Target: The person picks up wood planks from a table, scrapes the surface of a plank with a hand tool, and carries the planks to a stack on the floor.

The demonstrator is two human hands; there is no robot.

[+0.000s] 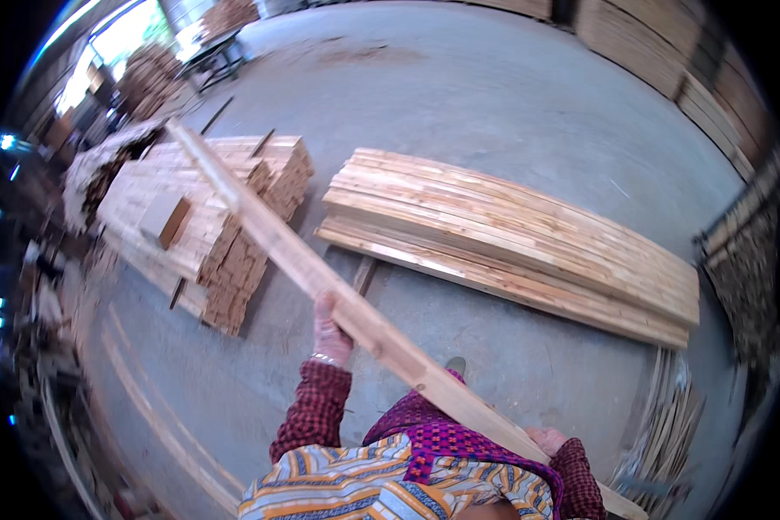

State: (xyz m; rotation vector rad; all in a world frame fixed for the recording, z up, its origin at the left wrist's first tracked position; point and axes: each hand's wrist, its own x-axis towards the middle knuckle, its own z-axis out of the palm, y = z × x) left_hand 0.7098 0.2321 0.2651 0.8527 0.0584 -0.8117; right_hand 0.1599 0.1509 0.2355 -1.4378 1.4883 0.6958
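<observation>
I carry a long pale wooden plank (303,264) slanting from the upper left down to the lower right across my body. My left hand (330,327) grips its underside near the middle, with a bracelet at the wrist and a red checked sleeve behind it. My right hand (549,440) holds the plank near its lower end, by my hip. The plank's far end reaches over a block of short stacked boards (201,227). To the right, a low pile of long planks (529,238) lies on the concrete floor (459,95).
A small wooden block (166,218) rests on top of the short-board stack. More timber stacks line the far right wall (711,78) and far left (147,78). Thin strips lie at the lower right (667,425). Long slats lie on the floor at lower left (139,381).
</observation>
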